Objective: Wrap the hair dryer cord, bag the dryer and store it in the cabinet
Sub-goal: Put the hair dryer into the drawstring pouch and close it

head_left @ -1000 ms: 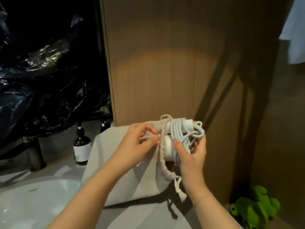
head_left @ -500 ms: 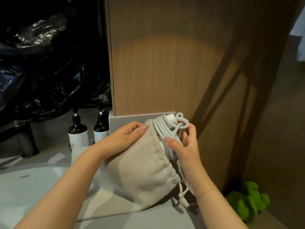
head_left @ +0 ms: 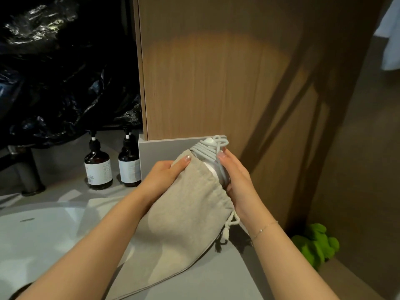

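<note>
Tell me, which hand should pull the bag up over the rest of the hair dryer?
Probably the left hand: it already grips the bag at its open edge. The right hand holds the hair dryer by the cord-wrapped end poking out, so it can steady it.

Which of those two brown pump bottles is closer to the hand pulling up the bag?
The right-hand bottle, standing against the grey ledge, is closer to the left hand gripping the bag. The other bottle stands further left, towards the tap.
</note>
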Tool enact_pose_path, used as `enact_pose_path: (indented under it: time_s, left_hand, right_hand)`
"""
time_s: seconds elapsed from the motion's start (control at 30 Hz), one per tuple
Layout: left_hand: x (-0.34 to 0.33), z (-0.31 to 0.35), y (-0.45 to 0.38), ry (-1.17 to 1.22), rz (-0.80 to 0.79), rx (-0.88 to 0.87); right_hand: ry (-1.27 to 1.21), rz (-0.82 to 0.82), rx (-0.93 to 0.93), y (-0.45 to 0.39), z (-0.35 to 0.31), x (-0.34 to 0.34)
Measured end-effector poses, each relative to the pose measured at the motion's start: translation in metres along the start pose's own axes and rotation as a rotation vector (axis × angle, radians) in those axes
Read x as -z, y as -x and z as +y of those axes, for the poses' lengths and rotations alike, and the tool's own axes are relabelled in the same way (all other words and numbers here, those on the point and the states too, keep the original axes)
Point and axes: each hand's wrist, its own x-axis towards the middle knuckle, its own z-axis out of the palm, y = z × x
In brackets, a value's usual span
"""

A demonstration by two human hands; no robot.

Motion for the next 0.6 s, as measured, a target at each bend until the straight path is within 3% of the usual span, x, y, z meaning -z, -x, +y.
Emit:
enact_pose_path:
  time_s: [0.17,0.27,0.4,0.6]
  left_hand:
    - [0.002,0.009,-0.004,0.225,0.22,0.065]
    - [0.008,0.01,-0.005,0.346,0.299,0.056]
    - [0.004,0.002,-0.005,0.354,0.337,-0.118]
    - [-0.01,0.002,-0.001,0.346,0.357,-0.313]
  right_hand:
    - [0.106,0.211,-0.01,-0.001,0.003,0.002]
    - [0.193,0.128,-0.124,0.0,0.0,-0.005]
    - [0.239,0.095,-0.179,0.002,-0.003,-0.018]
    - [0.075,0.301,-0.072,0.001,-0.012,-0.013]
